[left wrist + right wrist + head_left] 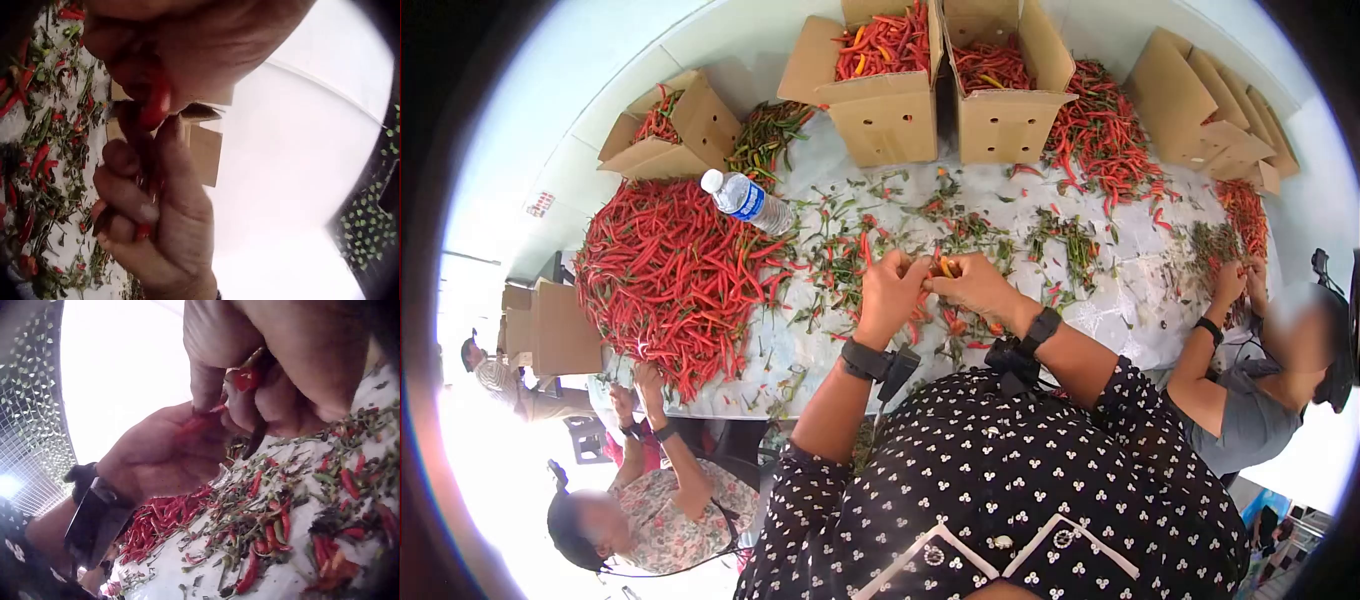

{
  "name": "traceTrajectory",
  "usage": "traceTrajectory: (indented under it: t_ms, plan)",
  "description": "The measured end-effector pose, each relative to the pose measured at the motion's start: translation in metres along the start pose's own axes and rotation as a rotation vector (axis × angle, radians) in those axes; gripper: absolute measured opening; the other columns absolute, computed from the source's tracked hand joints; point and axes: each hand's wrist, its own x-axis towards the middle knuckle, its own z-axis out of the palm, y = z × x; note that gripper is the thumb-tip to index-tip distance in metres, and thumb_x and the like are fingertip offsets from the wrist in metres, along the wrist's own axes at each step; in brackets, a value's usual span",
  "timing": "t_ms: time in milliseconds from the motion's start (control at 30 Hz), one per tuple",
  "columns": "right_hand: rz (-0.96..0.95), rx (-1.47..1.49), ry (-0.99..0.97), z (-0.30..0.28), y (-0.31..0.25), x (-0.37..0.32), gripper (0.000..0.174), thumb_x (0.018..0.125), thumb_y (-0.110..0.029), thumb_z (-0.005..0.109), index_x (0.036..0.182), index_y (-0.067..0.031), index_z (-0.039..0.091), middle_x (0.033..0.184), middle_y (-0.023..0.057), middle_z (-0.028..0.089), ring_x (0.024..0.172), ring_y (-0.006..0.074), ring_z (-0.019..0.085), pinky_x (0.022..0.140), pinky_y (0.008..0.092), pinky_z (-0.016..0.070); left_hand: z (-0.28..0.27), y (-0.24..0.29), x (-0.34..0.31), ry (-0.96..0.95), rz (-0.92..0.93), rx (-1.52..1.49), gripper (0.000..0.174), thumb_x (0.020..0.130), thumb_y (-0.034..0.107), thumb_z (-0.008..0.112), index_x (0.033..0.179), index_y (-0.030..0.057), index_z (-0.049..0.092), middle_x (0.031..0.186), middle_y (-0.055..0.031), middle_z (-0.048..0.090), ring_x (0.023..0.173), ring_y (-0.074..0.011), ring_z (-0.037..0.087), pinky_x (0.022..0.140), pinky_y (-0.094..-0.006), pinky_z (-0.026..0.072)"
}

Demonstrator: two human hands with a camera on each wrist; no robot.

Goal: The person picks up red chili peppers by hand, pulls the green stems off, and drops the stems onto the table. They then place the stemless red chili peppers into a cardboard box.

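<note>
Over the middle of the table, my left hand (890, 290) and right hand (980, 285) meet at the fingertips. A red chili pepper (156, 103) is held in the left hand, its lower end showing beside the thumb in the left wrist view. Curled fingers of the right hand grip chili peppers; one red end (144, 231) shows under them. The right wrist view shows a red piece with a green stem (247, 378) between those fingers. An orange-yellow chili (946, 266) shows at the right fingers in the head view. The palms hide the rest.
Loose stems and chilies (1065, 245) litter the white-covered table (1125, 300). A big red chili heap (670, 270) lies left, by a water bottle (750, 202). Cardboard boxes (890, 125) stand at the back. People sit at left (670, 510) and right (1250, 420).
</note>
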Motion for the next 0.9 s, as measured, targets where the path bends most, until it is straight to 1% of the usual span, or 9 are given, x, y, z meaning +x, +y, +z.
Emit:
traceTrajectory:
  t_ms: [67,200,267,400,467,500,567,600,900]
  plan:
    - [0.016,-0.060,-0.014,-0.003,-0.003,-0.001,0.016,0.077,-0.017,0.063,0.073,-0.0020,0.062,0.057,-0.0049,0.049,0.053,0.0045,0.036,0.047,0.0240,0.0321,-0.002,0.015,-0.008,0.032,0.197,0.118,0.026,0.087,0.021,0.053,0.071,0.0013,0.056,0.060,0.0001,0.055,0.052,-0.0076,0.048,0.047,-0.0233,0.0402]
    - [0.013,-0.051,-0.088,0.005,0.005,-0.012,0.012,0.079,-0.013,0.064,0.081,-0.0013,0.061,0.066,-0.0047,0.052,0.057,0.0020,0.041,0.046,0.0208,0.0311,0.000,-0.018,-0.014,-0.030,0.161,-0.088,0.028,0.088,0.020,0.051,0.067,0.0023,0.053,0.057,0.0017,0.049,0.048,-0.0049,0.041,0.043,-0.0211,0.0324]
    - [0.066,0.052,-0.151,0.005,-0.001,-0.013,0.011,0.079,-0.011,0.063,0.084,-0.0011,0.061,0.068,-0.0035,0.053,0.057,0.0027,0.043,0.046,0.0208,0.0323,-0.004,-0.022,-0.013,-0.167,-0.160,-0.513,0.027,0.088,0.019,0.050,0.066,0.0041,0.053,0.056,0.0029,0.045,0.046,-0.0039,0.036,0.042,-0.0210,0.0286]
    - [0.107,0.156,-0.221,0.007,0.000,-0.011,0.015,0.081,-0.014,0.060,0.091,-0.0034,0.059,0.064,-0.0054,0.048,0.053,0.0030,0.041,0.044,0.0211,0.0321,-0.026,-0.036,-0.010,-0.319,-0.282,-0.758,0.027,0.089,0.020,0.050,0.065,0.0067,0.052,0.058,0.0033,0.045,0.046,-0.0036,0.037,0.042,-0.0209,0.0283]
    - [0.192,0.272,-0.200,0.004,-0.006,-0.012,0.017,0.082,-0.013,0.060,0.095,-0.0022,0.058,0.066,-0.0046,0.050,0.052,0.0029,0.039,0.044,0.0197,0.0308,-0.046,-0.069,0.001,-0.216,-0.032,-0.025,0.022,0.084,0.020,0.054,0.068,0.0054,0.055,0.060,-0.0012,0.050,0.046,-0.0111,0.046,0.044,-0.0253,0.0366]
    - [0.191,0.271,-0.203,0.001,-0.002,-0.009,0.017,0.082,-0.013,0.060,0.095,-0.0022,0.058,0.066,-0.0046,0.050,0.052,0.0029,0.039,0.044,0.0197,0.0308,-0.055,-0.073,0.004,-0.213,-0.032,-0.025,0.022,0.084,0.020,0.054,0.068,0.0054,0.055,0.060,-0.0012,0.050,0.046,-0.0111,0.046,0.044,-0.0253,0.0366]
    - [0.160,0.405,-0.198,-0.006,0.012,-0.004,0.019,0.083,-0.013,0.059,0.097,-0.0006,0.057,0.068,-0.0038,0.050,0.051,0.0026,0.037,0.045,0.0184,0.0290,-0.070,-0.082,0.004,0.080,0.391,0.492,0.013,0.074,0.019,0.060,0.071,0.0063,0.058,0.070,-0.0074,0.057,0.058,-0.0263,0.056,0.060,-0.0354,0.0464]
    - [0.168,0.370,-0.166,-0.006,0.013,-0.004,0.020,0.083,-0.013,0.058,0.098,0.0009,0.055,0.070,-0.0030,0.050,0.050,0.0020,0.035,0.045,0.0176,0.0274,-0.075,-0.079,0.011,0.075,0.328,0.479,0.013,0.071,0.020,0.061,0.073,0.0074,0.060,0.080,-0.0138,0.060,0.067,-0.0334,0.059,0.065,-0.0402,0.0473]
    - [0.174,0.358,-0.069,-0.003,0.010,-0.003,0.015,0.083,-0.015,0.059,0.091,-0.0025,0.058,0.060,-0.0073,0.045,0.048,0.0016,0.034,0.043,0.0180,0.0256,-0.046,-0.070,0.067,0.093,0.111,0.941,0.021,0.076,0.023,0.059,0.077,0.0021,0.058,0.076,-0.0170,0.061,0.074,-0.0340,0.060,0.062,-0.0440,0.0479]
